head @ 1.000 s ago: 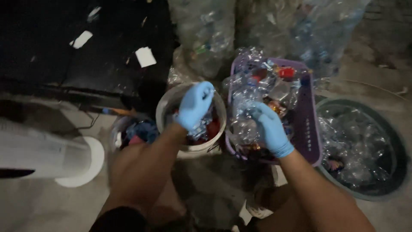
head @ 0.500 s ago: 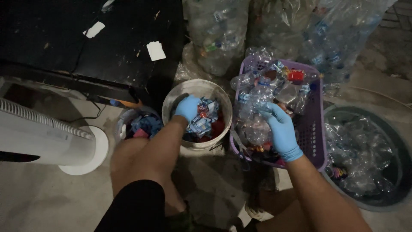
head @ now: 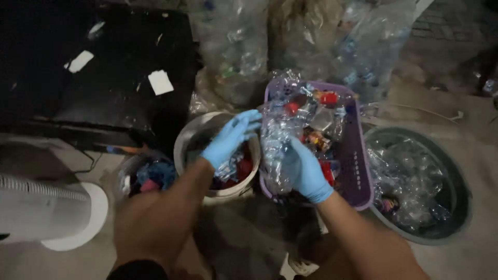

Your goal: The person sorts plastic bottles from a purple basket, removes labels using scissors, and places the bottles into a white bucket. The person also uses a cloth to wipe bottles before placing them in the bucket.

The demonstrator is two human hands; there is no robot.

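At the centre of the frame the right hand (head: pixel 306 173), in a blue glove, is wrapped around a crushed clear plastic bottle (head: pixel 277 150) at the left edge of a purple basket (head: pixel 358 171) heaped with more bottles. The gloved left hand (head: pixel 231 137) hovers just left of it, fingers spread loosely, above a white bucket (head: pixel 187 142) of caps and scraps. A round dark tub (head: pixel 456 181) of clear plastic sits at the right.

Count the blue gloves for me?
2. The left hand's glove is over the white bucket; the right hand's glove grips a crushed clear bottle by the purple basket.
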